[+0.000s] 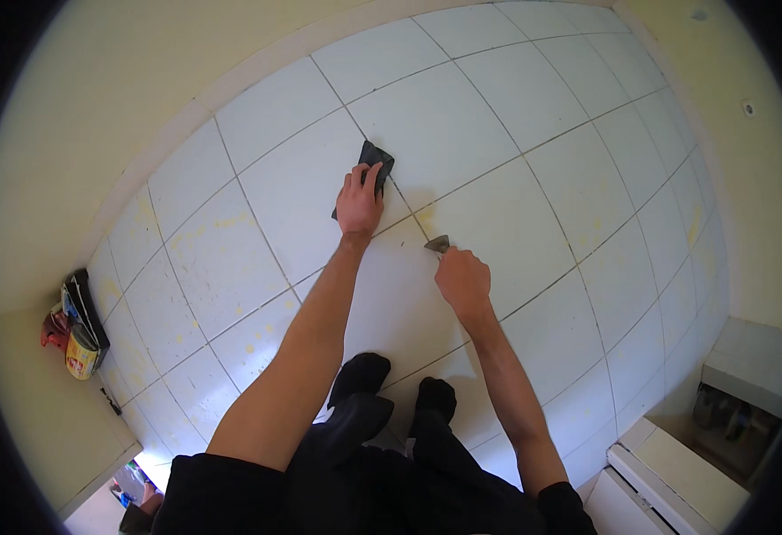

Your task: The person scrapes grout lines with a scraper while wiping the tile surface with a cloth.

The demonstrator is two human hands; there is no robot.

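My left hand [360,201] presses a dark, folded cloth [376,159] against the white tiled floor [444,111], its fingers bent over the cloth. To the right and nearer to me, my right hand [464,281] is closed round the handle of a scraper [438,243]. The scraper's flat metal blade points away to the left, close to a grout line. A yellowish stain [425,217] marks the tile just beyond the blade. Small dark specks lie between the two hands. The scraper's handle is hidden inside my fist.
Yellow stains [204,230] spot the tiles on the left and right. A dark-edged bag or box with colourful packages [81,334] sits by the left wall. A tiled ledge [752,370] with a recess stands at the lower right. My feet in black socks [360,374] are close below.
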